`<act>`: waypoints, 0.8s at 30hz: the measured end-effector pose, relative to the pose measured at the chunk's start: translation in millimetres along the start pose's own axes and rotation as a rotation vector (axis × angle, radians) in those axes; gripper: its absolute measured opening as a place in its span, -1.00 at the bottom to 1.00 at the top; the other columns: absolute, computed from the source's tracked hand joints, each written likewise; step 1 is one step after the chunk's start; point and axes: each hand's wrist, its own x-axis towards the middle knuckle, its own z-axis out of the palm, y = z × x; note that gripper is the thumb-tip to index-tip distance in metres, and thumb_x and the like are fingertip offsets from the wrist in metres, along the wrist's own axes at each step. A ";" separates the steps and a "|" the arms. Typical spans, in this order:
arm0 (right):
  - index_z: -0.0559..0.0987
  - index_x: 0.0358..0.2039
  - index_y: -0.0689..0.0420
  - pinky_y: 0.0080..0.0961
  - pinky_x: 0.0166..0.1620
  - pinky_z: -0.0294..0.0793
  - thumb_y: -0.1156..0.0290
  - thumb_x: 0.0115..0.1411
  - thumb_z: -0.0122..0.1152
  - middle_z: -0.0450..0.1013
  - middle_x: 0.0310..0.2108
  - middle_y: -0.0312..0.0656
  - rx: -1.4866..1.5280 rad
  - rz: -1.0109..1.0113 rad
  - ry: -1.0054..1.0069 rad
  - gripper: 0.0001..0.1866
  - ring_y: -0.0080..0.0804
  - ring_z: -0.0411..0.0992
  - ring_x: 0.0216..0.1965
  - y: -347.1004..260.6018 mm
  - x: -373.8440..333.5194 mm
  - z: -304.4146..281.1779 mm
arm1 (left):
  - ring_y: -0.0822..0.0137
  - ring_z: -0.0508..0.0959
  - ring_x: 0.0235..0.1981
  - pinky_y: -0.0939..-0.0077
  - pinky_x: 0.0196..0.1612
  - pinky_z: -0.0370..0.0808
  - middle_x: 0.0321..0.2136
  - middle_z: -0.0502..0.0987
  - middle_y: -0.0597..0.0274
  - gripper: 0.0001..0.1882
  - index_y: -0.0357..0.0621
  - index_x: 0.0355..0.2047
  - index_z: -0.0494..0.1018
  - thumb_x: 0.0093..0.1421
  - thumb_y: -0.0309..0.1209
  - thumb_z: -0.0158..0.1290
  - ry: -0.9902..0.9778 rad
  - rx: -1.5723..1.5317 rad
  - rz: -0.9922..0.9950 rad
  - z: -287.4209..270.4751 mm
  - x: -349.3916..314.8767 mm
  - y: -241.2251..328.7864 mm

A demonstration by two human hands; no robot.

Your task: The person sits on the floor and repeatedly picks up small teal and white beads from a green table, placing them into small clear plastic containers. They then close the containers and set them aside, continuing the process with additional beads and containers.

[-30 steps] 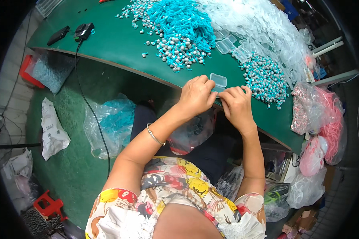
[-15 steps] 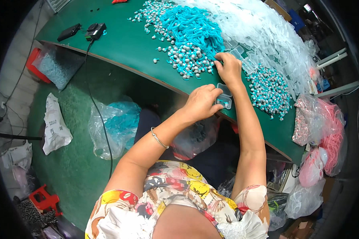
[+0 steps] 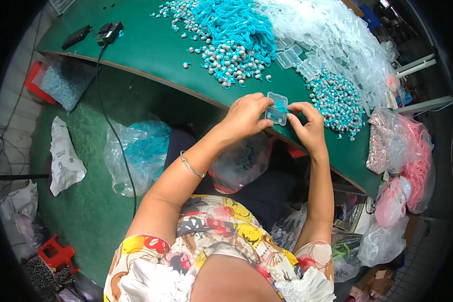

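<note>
My left hand (image 3: 247, 116) grips a small clear plastic box (image 3: 276, 119) at the table's front edge, its lid tipped up and away from me. Small teal-and-grey pieces show inside it. Above the box's opening, my right hand (image 3: 309, 125) pinches a bundle of teal cord (image 3: 282, 106) between thumb and fingers; the cord partly covers the inside. Beyond my left hand is a pile of grey beads with teal ends (image 3: 234, 63), backed by a heap of teal cords (image 3: 236, 22). A second pile of teal-and-grey pieces (image 3: 337, 103) lies right of my right hand.
Empty clear boxes (image 3: 327, 35) form a large heap at the back right of the green table (image 3: 151, 55). Black devices (image 3: 108, 33) with a cable sit at its left. Bags of pink cord (image 3: 412, 166) hang at the right; a bag of teal material (image 3: 143, 151) stands on the floor.
My right hand has come back from the cord heap toward me, bringing teal cord to the box. My left hand still holds the box. The whole view has shifted slightly.
</note>
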 end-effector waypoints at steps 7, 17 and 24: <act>0.61 -0.35 0.08 -0.30 -0.08 0.28 0.49 0.00 0.36 0.54 -0.36 -0.30 -0.274 -0.205 0.027 -0.84 -0.30 0.48 -0.25 1.8 -1.6 10.7 | 0.05 0.54 -0.33 0.21 -0.26 0.47 -0.41 0.51 0.10 -0.50 -0.22 -0.13 0.50 -0.11 -0.39 0.38 -0.020 -0.014 -0.015 -0.9 1.9 0.4; 0.63 -0.24 0.09 -0.27 -0.07 0.32 0.53 0.11 0.24 0.54 -0.29 -0.24 -0.253 -0.188 0.019 -0.82 -0.23 0.48 -0.22 1.0 -1.9 7.7 | 0.06 0.55 -0.34 0.22 -0.27 0.48 -0.41 0.51 0.11 -0.51 -0.19 -0.14 0.50 -0.11 -0.39 0.37 -0.007 0.000 -0.011 -0.8 0.0 0.8; 0.60 -0.14 0.20 -0.25 -0.09 0.44 0.50 0.20 0.15 0.52 -0.23 -0.06 -0.112 -0.017 -0.059 -0.78 -0.10 0.48 -0.20 39.7 25.4 10.5 | 0.05 0.56 -0.33 0.21 -0.25 0.48 -0.40 0.52 0.10 -0.51 -0.18 -0.13 0.49 -0.11 -0.39 0.37 -0.008 0.002 -0.009 0.3 -0.5 0.5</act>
